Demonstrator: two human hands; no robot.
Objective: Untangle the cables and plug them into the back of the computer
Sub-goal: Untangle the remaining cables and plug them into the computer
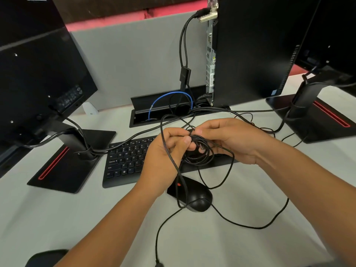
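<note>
A knot of thin black cables (pixel 200 151) hangs above the keyboard (pixel 125 162), held between both hands. My left hand (pixel 165 155) grips the left side of the bundle. My right hand (pixel 229 139) pinches strands at the top right of it. Loose loops trail down over the black mouse (pixel 194 197) and across the table toward me. The small black computer (pixel 250 51) stands upright behind, its port panel (pixel 210 60) facing left, with two black cables plugged in near its top.
Two monitors on black stands with red stripes flank the desk, left (pixel 44 70) and right (pixel 327 54). A cable tray (pixel 165 108) with a blue cable is set into the table behind the keyboard. A grey partition rises at the back.
</note>
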